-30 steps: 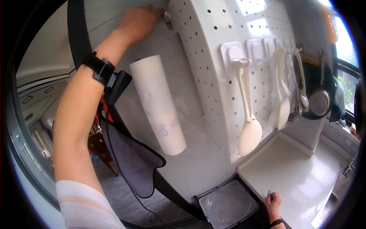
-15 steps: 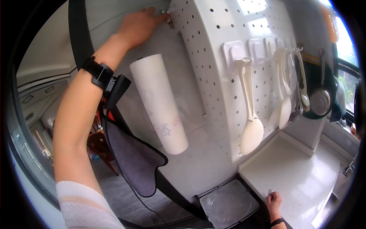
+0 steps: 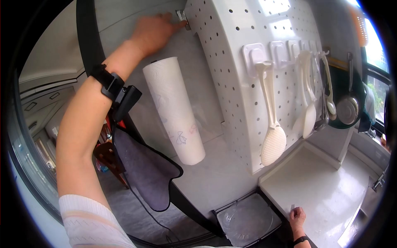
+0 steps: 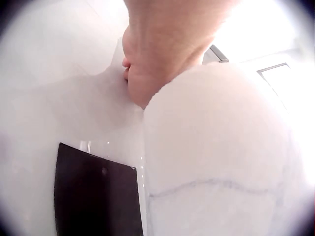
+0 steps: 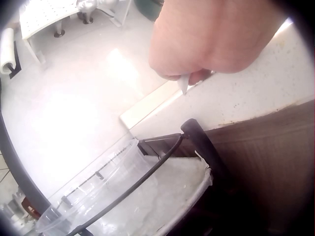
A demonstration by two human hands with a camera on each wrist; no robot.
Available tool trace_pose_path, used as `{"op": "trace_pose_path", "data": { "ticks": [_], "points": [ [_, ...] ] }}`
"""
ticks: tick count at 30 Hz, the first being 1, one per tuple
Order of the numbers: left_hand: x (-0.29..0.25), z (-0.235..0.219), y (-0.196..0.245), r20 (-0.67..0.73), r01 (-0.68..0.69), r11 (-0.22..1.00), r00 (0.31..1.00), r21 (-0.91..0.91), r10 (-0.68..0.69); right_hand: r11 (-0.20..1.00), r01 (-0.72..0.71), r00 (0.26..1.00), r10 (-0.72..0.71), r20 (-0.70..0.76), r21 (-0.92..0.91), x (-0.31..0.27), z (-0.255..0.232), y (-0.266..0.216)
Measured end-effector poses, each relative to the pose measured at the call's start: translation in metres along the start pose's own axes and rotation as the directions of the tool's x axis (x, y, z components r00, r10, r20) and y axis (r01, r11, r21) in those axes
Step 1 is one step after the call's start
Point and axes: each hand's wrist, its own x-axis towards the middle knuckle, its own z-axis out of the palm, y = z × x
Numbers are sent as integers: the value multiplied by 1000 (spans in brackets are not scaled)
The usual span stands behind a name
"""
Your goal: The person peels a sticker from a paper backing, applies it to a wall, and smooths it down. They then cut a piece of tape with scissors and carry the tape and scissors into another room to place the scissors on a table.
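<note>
The left hand point(image 3: 151, 29) is reaching up to the wall, and its fingertips are touching a small metal bracket point(image 3: 182, 17) at the top left corner of the white pegboard point(image 3: 231, 62). The fingers are lying nearly straight, not curled around the bracket. The bracket is short, and its long axis is running up the wall with a slight tilt. Just below this hand a paper towel roll point(image 3: 173, 109) is hanging on the wall; its long axis is going from upper left to lower right in the head view, and the lower end is pointing toward the counter point(image 3: 326, 194).

The right hand point(image 3: 296, 218) is resting on the near edge of the counter, well apart from the left hand. In the right wrist view its fingers are curled together and pinching a small white piece point(image 5: 183, 82), whose tip is pointing down at the counter. Beside this hand, a clear plastic container point(image 3: 246, 221) is sitting below the counter edge.
</note>
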Motion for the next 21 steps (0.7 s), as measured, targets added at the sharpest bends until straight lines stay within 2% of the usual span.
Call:
{"op": "trace_pose_path", "data": {
  "ticks": [3,5,7,8,10,17,21],
  "points": [
    [-1,-5,-1,31,-32,999,999,-29,33,1000,5,1000,-5,-4,14,0,1,-1],
    [-2,-5,-4,54,-57,998,997,-33,59,999,50,997,-50,-65,-5,2,2,-3],
    [-2,-5,-7,-46,-81,989,996,-123,76,997,77,993,-80,-87,-30,2,4,-1],
    [1,-7,-7,-45,-80,989,996,-123,75,993,104,989,-109,-103,-58,1,5,0],
    [9,-8,-8,66,147,979,988,-139,-138,993,98,991,-103,-80,-67,0,6,6],
    [11,3,-8,-19,131,991,991,-30,-132,999,23,999,-25,-40,-34,1,2,-3],
    [14,8,-7,-21,208,978,978,-23,-208,1000,5,998,-5,-58,4,3,-2,-13]
  ]
}}
